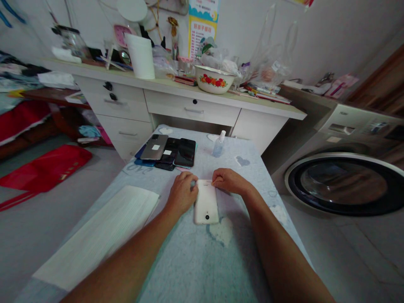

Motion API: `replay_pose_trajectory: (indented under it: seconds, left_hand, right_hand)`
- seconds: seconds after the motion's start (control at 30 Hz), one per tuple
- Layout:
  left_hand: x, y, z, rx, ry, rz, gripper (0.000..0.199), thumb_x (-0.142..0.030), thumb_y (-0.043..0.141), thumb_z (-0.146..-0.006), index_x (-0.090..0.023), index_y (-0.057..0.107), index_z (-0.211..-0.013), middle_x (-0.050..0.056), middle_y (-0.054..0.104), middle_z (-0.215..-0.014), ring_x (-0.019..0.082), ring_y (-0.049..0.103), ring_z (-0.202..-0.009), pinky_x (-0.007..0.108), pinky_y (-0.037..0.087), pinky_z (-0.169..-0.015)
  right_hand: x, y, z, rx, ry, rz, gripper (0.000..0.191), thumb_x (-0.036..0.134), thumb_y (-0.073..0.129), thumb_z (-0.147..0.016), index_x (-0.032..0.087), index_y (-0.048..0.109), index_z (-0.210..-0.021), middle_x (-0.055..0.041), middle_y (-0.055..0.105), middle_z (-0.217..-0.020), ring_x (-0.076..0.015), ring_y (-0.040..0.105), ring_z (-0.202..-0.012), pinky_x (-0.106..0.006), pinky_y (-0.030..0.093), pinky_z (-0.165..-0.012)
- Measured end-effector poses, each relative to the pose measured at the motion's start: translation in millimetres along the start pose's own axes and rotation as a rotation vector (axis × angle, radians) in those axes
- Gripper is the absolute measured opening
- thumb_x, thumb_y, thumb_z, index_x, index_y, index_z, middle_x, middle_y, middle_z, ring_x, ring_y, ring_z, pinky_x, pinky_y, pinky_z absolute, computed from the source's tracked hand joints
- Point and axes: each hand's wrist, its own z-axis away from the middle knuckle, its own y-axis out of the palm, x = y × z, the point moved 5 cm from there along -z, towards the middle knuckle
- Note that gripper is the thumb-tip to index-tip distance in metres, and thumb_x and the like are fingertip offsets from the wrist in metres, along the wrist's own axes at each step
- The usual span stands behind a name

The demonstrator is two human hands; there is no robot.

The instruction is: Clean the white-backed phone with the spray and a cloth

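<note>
A white phone (206,204) lies back up on the cloth-covered table (189,261), its camera end toward me. My left hand (183,191) is at the phone's far left corner, fingers curled round a small bluish-grey item (193,184) too small to name. At the far right corner, my right hand (227,181) has its fingertips pinched together against the phone's edge; what they hold, if anything, is hidden. Beyond my left hand lie several stacked phones, among them a grey one (154,147) and a black one (185,152). A clear spray bottle (218,145) stands beyond my right hand.
A long white sheet (101,235) lies at the table's left side. Behind the table stands a white desk (176,103) bearing a flowered bowl (214,80) and a white container (139,57). A washing machine (347,147) is at the right, a red bag (47,168) on the floor at left.
</note>
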Motion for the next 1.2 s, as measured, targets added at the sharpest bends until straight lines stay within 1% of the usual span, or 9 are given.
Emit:
replay_pose_trajectory:
  seconds: [0.23,0.3,0.4,0.6,0.67,0.73,0.83,1.1,1.2]
  left_hand:
    - [0.3,0.1,0.5,-0.009,0.001,0.005,0.02,-0.013,0.052,-0.076,-0.017,0.063,-0.092,0.008,0.059,-0.102,0.024,0.054,-0.104,0.04,0.042,-0.097]
    - [0.0,-0.3,0.6,-0.01,-0.002,0.007,0.019,-0.013,0.052,-0.076,-0.017,0.063,-0.091,0.008,0.059,-0.102,0.024,0.054,-0.104,0.039,0.043,-0.097]
    - [-0.6,-1.0,0.6,-0.003,-0.008,0.005,0.02,-0.013,0.052,-0.076,-0.017,0.063,-0.092,0.008,0.059,-0.102,0.024,0.054,-0.104,0.039,0.043,-0.096]
    - [-1.4,-1.0,0.3,0.014,-0.001,0.005,0.02,-0.013,0.051,-0.076,-0.017,0.063,-0.09,0.008,0.06,-0.101,0.024,0.054,-0.103,0.04,0.043,-0.096]
    - [-1.4,-1.3,0.2,0.013,0.004,0.005,0.02,-0.013,0.051,-0.076,-0.017,0.063,-0.09,0.008,0.06,-0.101,0.024,0.054,-0.103,0.04,0.043,-0.095]
    - [-1.3,-1.7,0.2,0.01,0.003,0.005,0.02,-0.013,0.051,-0.075,-0.017,0.064,-0.09,0.008,0.06,-0.101,0.024,0.055,-0.103,0.04,0.043,-0.095]
    - [-1.5,-2.1,0.2,0.011,-0.001,0.008,0.02,-0.013,0.05,-0.075,-0.017,0.064,-0.09,0.008,0.06,-0.101,0.024,0.055,-0.102,0.04,0.044,-0.095]
    - [-1.9,-2.0,-0.4,0.017,-0.002,0.007,0.02,-0.014,0.05,-0.076,-0.017,0.064,-0.09,0.008,0.06,-0.1,0.024,0.055,-0.102,0.04,0.043,-0.096]
    - [-2.1,-2.3,-0.2,0.019,-0.005,0.006,0.02,-0.014,0.05,-0.076,-0.017,0.063,-0.09,0.008,0.06,-0.1,0.023,0.054,-0.102,0.039,0.043,-0.095]
  right_hand:
    - [10.3,-0.3,8.4,0.21,0.051,-0.044,0.009,0.011,0.059,-0.07,0.015,0.067,-0.073,0.0028,0.059,-0.062,-0.0103,0.051,-0.06,-0.02,0.034,-0.056]
    - [10.3,-1.0,9.6,0.223,0.065,-0.062,0.009,0.012,0.059,-0.07,0.015,0.067,-0.073,0.0033,0.058,-0.061,-0.01,0.05,-0.059,-0.02,0.034,-0.056]
    - [7.3,-2.6,7.4,0.154,0.058,-0.062,0.008,0.012,0.06,-0.071,0.015,0.067,-0.074,0.0027,0.058,-0.063,-0.0105,0.051,-0.061,-0.021,0.035,-0.058]
    - [-1.8,-2.8,-1.4,-0.088,0.025,0.005,0.006,0.015,0.06,-0.076,0.014,0.067,-0.077,-0.0029,0.064,-0.08,-0.0131,0.056,-0.073,-0.022,0.038,-0.068]
    - [-3.5,-2.4,-2.6,-0.132,0.025,0.019,0.007,0.015,0.06,-0.077,0.014,0.067,-0.078,-0.0042,0.065,-0.083,-0.0136,0.056,-0.076,-0.023,0.038,-0.07]
    - [-4.0,-2.0,-2.8,-0.141,0.026,0.024,0.007,0.014,0.059,-0.078,0.014,0.066,-0.078,-0.0045,0.065,-0.083,-0.0135,0.056,-0.076,-0.022,0.038,-0.07]
    - [-3.4,-1.8,-1.8,-0.097,0.031,0.013,0.007,0.013,0.059,-0.076,0.014,0.066,-0.076,-0.0028,0.064,-0.078,-0.0125,0.055,-0.072,-0.022,0.038,-0.067]
    - [3.6,-2.4,6.3,0.121,0.059,-0.09,0.007,0.011,0.059,-0.07,0.014,0.066,-0.071,0.0043,0.054,-0.058,-0.0098,0.048,-0.058,-0.02,0.034,-0.057]
    - [5.1,-2.4,7.9,0.16,0.075,-0.093,0.009,0.011,0.059,-0.07,0.014,0.066,-0.072,0.0052,0.052,-0.055,-0.0096,0.047,-0.056,-0.02,0.034,-0.056]
